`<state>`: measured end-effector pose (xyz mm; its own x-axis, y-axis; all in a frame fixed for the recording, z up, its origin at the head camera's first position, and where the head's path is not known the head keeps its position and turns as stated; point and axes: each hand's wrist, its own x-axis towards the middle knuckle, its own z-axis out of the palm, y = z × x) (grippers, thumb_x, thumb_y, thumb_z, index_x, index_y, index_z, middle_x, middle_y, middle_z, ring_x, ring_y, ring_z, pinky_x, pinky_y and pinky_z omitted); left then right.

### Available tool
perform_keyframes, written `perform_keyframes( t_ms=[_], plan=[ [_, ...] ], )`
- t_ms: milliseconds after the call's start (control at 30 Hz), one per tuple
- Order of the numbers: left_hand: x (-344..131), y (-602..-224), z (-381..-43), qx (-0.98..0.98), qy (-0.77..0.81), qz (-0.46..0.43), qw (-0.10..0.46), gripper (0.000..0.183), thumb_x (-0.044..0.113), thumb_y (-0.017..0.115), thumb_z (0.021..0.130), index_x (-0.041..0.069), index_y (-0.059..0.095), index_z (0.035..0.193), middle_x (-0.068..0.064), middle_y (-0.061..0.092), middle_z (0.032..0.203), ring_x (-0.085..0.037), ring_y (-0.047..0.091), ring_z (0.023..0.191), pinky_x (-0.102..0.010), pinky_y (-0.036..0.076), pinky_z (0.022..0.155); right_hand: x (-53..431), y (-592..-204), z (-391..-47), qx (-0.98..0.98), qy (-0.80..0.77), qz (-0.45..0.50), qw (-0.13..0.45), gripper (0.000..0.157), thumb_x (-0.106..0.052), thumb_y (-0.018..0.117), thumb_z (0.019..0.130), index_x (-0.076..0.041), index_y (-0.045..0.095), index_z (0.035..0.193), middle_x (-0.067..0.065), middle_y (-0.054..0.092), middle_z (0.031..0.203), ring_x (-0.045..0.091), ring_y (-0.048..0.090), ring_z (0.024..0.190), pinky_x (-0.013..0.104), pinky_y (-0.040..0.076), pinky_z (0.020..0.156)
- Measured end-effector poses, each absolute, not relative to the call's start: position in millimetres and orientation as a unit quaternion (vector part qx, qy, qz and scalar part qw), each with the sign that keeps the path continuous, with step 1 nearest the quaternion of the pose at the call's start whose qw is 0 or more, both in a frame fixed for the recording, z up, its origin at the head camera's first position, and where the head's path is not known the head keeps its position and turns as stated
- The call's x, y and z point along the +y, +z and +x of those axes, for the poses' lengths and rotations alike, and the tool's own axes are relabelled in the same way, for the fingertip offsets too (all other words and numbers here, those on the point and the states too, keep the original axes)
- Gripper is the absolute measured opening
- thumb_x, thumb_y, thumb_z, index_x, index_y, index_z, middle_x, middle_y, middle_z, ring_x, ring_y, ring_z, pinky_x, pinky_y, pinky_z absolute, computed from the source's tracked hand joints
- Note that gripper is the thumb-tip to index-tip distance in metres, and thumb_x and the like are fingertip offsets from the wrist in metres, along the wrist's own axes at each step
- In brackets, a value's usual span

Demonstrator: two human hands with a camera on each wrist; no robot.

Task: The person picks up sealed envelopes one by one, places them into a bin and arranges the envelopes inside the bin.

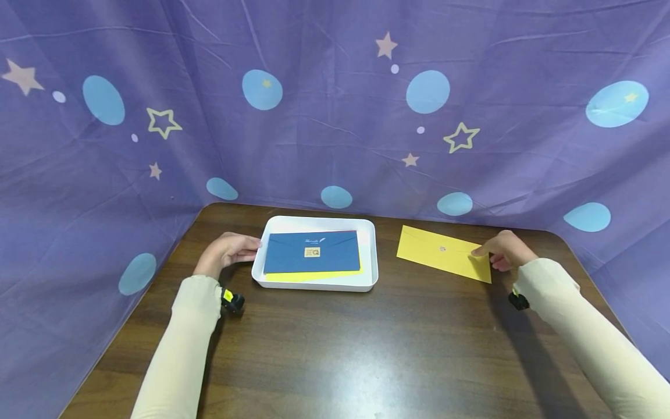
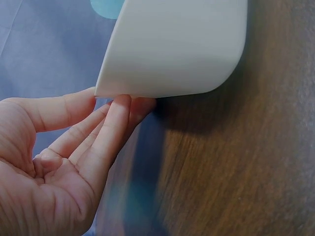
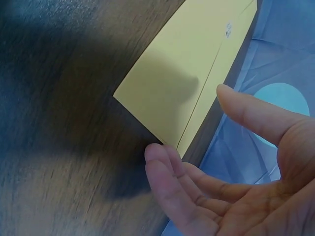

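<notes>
A white tray [image 1: 317, 285] stands at the back of the table. In it a blue envelope [image 1: 282, 256] lies on top of a yellow envelope [image 1: 298, 277], and a thin red edge shows behind. My left hand [image 1: 230, 251] is at the tray's left end, its thumb tip at the rim and its fingers against the outer wall in the left wrist view. To the right, another yellow envelope [image 1: 429, 250] lies slanted on the table. My right hand [image 1: 508, 249] is at its right end; in the right wrist view the fingertips touch the short edge and the thumb stands apart.
The brown wooden table [image 1: 335, 337] has a bright reflection near its middle. A purple curtain [image 1: 335, 116] with stars and blue ovals hangs behind the table and along its sides. Both wrists carry a small black camera, such as the left wrist camera [image 1: 233, 301].
</notes>
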<state>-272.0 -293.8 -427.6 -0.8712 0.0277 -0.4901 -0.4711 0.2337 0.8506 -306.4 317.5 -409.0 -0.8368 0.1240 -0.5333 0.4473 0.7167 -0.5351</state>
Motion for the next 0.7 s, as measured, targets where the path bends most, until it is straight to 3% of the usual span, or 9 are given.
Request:
perform_keyframes(
  t_ms=[267, 500, 700],
  plan=[
    [-294.9, -428.6, -273.6, 0.755, 0.604, -0.149, 0.208, 0.051, 0.005, 0.06, 0.1, -0.015, 0.045, 0.144, 0.005, 0.075, 0.089, -0.004, 0.07, 0.077, -0.021, 0.064, 0.081, 309.7, -415.2, -315.9, 0.921, -0.26, 0.177, 0.229, 0.067, -0.041, 0.084, 0.083, 0.007, 0.054, 0.118, 0.022, 0.06, 0.1, 0.026, 0.064, 0.078, 0.034, 0.062, 0.066],
    [-295.2, -428.5, -273.3, 0.759, 0.598, -0.153, 0.206, 0.05, 0.006, 0.06, 0.101, -0.015, 0.045, 0.144, 0.005, 0.074, 0.089, -0.005, 0.069, 0.076, -0.021, 0.064, 0.08, 298.1, -416.0, -321.2, 0.938, -0.177, 0.186, 0.234, 0.058, -0.047, 0.084, 0.08, 0.0, 0.057, 0.1, 0.015, 0.055, 0.088, 0.019, 0.057, 0.063, 0.025, 0.054, 0.056],
    [-294.3, -428.5, -273.4, 0.758, 0.6, -0.152, 0.206, 0.05, 0.005, 0.06, 0.1, -0.016, 0.046, 0.143, 0.006, 0.073, 0.088, -0.005, 0.069, 0.076, -0.021, 0.064, 0.08, 297.5, -418.1, -325.9, 0.934, -0.169, 0.201, 0.241, 0.057, -0.047, 0.085, 0.078, 0.0, 0.056, 0.094, 0.012, 0.052, 0.082, 0.015, 0.052, 0.059, 0.023, 0.051, 0.054]
  ],
)
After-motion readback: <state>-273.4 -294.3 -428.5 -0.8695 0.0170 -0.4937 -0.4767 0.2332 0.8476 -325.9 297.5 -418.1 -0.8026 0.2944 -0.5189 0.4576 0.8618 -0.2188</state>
